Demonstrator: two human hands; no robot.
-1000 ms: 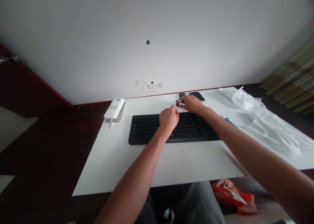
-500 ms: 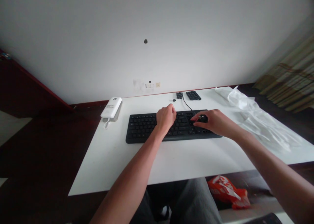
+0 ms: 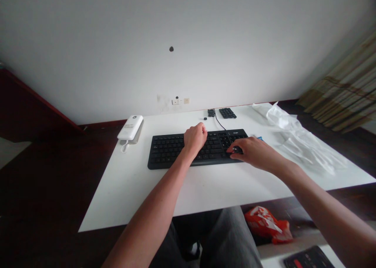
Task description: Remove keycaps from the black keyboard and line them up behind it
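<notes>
A black keyboard (image 3: 166,152) lies on the white table. My left hand (image 3: 195,138) is closed in a fist and rests on the middle of its keys; the inside of the fist is hidden. Over the number keys at the right end, my right hand (image 3: 249,150) has its thumb and fingertips bent together in a pinch. A small glint shows between those fingers, and a blue bit (image 3: 260,138) sticks out behind the hand. What the right hand holds is too small to name. Some spots in the number area look bare of keycaps.
Behind the keyboard lie a small group of black keycaps (image 3: 211,113), a larger group of keycaps (image 3: 227,113) and a single keycap (image 3: 205,118). A white power bank (image 3: 131,128) is at left, white plastic wrap (image 3: 308,146) at right. Below sit a red bag (image 3: 267,225) and a dark remote-like device (image 3: 308,258).
My right hand has moved slightly down and closer to the number keys, and a blue bit now shows behind it. My left fist stays on the keyboard. The view has shifted slightly.
</notes>
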